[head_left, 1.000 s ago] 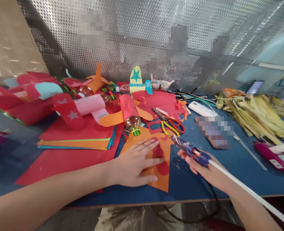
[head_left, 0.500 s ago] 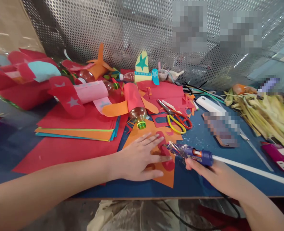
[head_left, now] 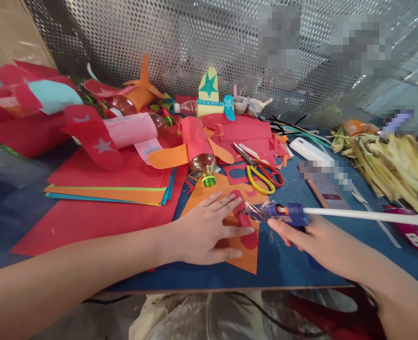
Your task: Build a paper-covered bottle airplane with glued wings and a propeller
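My left hand (head_left: 209, 230) lies flat with its fingers spread, on a red paper cutout (head_left: 246, 222) and the orange paper sheet (head_left: 251, 262) beneath it. In my right hand (head_left: 301, 236) is a blue hot glue gun (head_left: 283, 213), a long white glue stick (head_left: 357, 215) sticking out of its back. The nozzle points left, at the red cutout between my spread fingers; whether it touches the paper I cannot tell. Just beyond lies a bottle (head_left: 204, 165) wrapped in red paper with orange fins. Yellow-and-red-handled scissors (head_left: 260, 177) rest to its right.
A stack of coloured paper (head_left: 109, 189) sits at left, below a pink paper-wrapped bottle (head_left: 132, 131). A yellow paper rocket (head_left: 209, 106) stands at the back. To the right are a phone (head_left: 327, 191), dried husks (head_left: 389, 165) and a magenta power strip (head_left: 412, 231).
The glue gun has levelled out and shifted slightly left and up, its glue stick swinging upward. My left hand stays in place on the paper.
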Demonstrator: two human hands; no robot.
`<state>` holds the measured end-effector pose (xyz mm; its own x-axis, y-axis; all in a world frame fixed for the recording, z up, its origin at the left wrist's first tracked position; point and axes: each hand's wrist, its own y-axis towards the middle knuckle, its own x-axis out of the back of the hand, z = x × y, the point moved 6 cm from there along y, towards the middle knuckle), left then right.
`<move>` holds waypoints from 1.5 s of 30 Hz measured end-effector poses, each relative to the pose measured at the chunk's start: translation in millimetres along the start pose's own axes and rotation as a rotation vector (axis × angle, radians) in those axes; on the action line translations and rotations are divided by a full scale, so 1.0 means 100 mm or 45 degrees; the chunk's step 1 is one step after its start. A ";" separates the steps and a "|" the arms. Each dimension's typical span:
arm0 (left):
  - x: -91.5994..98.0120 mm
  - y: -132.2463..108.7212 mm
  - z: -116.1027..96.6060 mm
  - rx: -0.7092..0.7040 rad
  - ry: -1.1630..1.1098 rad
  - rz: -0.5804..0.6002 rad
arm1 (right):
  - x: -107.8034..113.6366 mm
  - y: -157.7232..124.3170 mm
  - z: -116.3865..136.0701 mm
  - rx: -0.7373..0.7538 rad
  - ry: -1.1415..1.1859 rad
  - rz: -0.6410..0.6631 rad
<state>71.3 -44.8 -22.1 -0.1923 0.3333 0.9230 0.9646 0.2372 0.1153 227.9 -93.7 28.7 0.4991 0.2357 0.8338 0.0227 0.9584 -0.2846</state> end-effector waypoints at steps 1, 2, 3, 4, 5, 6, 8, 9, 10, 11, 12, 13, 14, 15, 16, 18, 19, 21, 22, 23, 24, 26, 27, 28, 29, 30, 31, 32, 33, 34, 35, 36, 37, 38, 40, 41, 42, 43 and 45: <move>0.00 0.00 0.00 0.000 -0.003 -0.003 | 0.01 0.01 0.00 -0.006 -0.003 -0.007; 0.00 0.00 0.00 0.000 -0.008 -0.009 | 0.02 0.01 -0.01 -0.013 -0.004 -0.012; 0.01 0.00 0.00 -0.001 -0.014 -0.016 | 0.03 0.01 -0.03 -0.022 -0.007 -0.013; 0.01 0.00 0.00 -0.003 -0.020 -0.027 | 0.03 0.00 -0.05 -0.028 -0.015 -0.011; 0.01 0.00 0.00 -0.003 -0.025 -0.034 | 0.03 -0.01 -0.07 -0.030 -0.026 -0.009; 0.01 -0.01 0.00 -0.001 -0.027 -0.038 | 0.03 -0.03 -0.08 -0.030 -0.042 -0.004; 0.00 -0.02 0.00 0.003 -0.029 -0.036 | 0.03 -0.06 -0.10 -0.020 -0.073 0.019; 0.00 -0.02 0.00 0.003 -0.028 -0.035 | 0.02 -0.08 -0.10 -0.013 -0.081 0.031; 0.00 -0.02 0.00 0.003 -0.026 -0.035 | 0.02 -0.09 -0.09 -0.007 -0.084 0.040; 0.00 -0.02 0.00 0.000 -0.023 -0.038 | 0.01 -0.09 -0.07 -0.002 -0.081 0.047; 0.00 -0.01 0.00 -0.006 -0.019 -0.044 | 0.00 -0.08 -0.05 0.001 -0.076 0.049; 0.00 -0.01 0.00 -0.011 -0.015 -0.048 | 0.00 -0.07 -0.02 0.001 -0.068 0.044; 0.01 -0.01 0.00 -0.015 -0.010 -0.046 | 0.00 -0.06 0.01 0.001 -0.059 0.039; 0.01 0.00 0.00 -0.018 -0.005 -0.038 | -0.01 -0.04 0.03 -0.001 -0.050 0.034; 0.01 0.00 0.00 -0.020 0.000 -0.026 | -0.01 -0.01 0.05 -0.002 -0.042 0.030; 0.01 0.00 0.00 -0.014 0.006 0.000 | 0.01 0.02 0.06 -0.009 -0.028 0.015; 0.01 0.00 0.00 -0.010 0.008 0.004 | 0.02 0.04 0.06 -0.011 -0.027 0.007; 0.01 -0.01 0.00 -0.004 0.007 -0.003 | 0.06 0.05 0.05 -0.023 -0.047 -0.009; 0.01 -0.01 0.00 -0.002 0.003 -0.010 | 0.07 0.04 0.03 -0.033 -0.070 -0.016; 0.01 -0.01 0.01 -0.001 0.000 -0.017 | 0.08 0.03 0.02 -0.041 -0.100 -0.017; 0.01 -0.01 0.01 -0.002 -0.005 -0.026 | 0.08 0.02 0.02 -0.046 -0.130 -0.015; 0.00 -0.01 0.01 0.001 -0.013 -0.031 | 0.07 -0.02 0.02 -0.038 -0.164 -0.001; -0.01 0.00 0.01 0.003 -0.014 -0.032 | 0.06 -0.04 0.03 -0.027 -0.169 0.008; -0.01 0.00 0.01 0.004 -0.013 -0.030 | 0.04 -0.05 0.04 -0.016 -0.167 0.017; -0.01 0.00 0.01 0.003 -0.010 -0.026 | 0.03 -0.06 0.05 -0.012 -0.163 0.023; -0.01 0.00 0.01 0.001 -0.007 -0.022 | 0.02 -0.07 0.06 -0.012 -0.158 0.025; -0.01 0.01 0.01 -0.002 -0.004 -0.018 | 0.02 -0.06 0.07 -0.013 -0.152 0.026; -0.01 0.01 0.01 -0.004 -0.002 -0.014 | 0.02 -0.05 0.08 -0.012 -0.141 0.024; -0.01 0.00 0.01 -0.005 -0.001 -0.010 | 0.02 -0.04 0.08 -0.011 -0.124 0.016; 0.00 0.00 0.01 -0.005 0.000 -0.008 | 0.03 -0.02 0.08 -0.009 -0.106 0.006; 0.00 0.00 0.00 -0.003 0.000 -0.009 | 0.05 -0.01 0.07 -0.009 -0.091 -0.004; 0.00 0.00 0.00 -0.001 0.000 -0.008 | 0.06 0.00 0.06 -0.014 -0.077 -0.012; 0.00 0.00 0.00 0.002 -0.001 -0.007 | 0.07 0.00 0.04 -0.024 -0.067 -0.018; 0.00 0.00 0.00 0.007 -0.003 -0.005 | 0.08 0.00 0.01 -0.037 -0.063 -0.015; 0.00 -0.01 0.01 0.016 -0.007 -0.003 | 0.07 -0.03 -0.03 -0.055 -0.059 0.002; -0.01 -0.01 0.01 0.017 -0.009 -0.003 | 0.06 -0.04 -0.03 -0.056 -0.060 0.008; -0.01 -0.01 0.01 0.017 -0.010 -0.006 | 0.05 -0.05 -0.03 -0.052 -0.063 0.012; -0.01 -0.01 0.01 0.014 -0.011 -0.012 | 0.04 -0.06 -0.03 -0.044 -0.069 0.009; 0.00 -0.01 0.01 0.003 -0.015 -0.027 | 0.03 -0.05 -0.01 -0.034 -0.076 -0.004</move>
<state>70.5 -44.2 -22.4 -0.2144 0.3389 0.9161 0.9599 0.2467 0.1334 229.7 -97.9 32.1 0.4466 0.2428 0.8611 0.0475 0.9547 -0.2938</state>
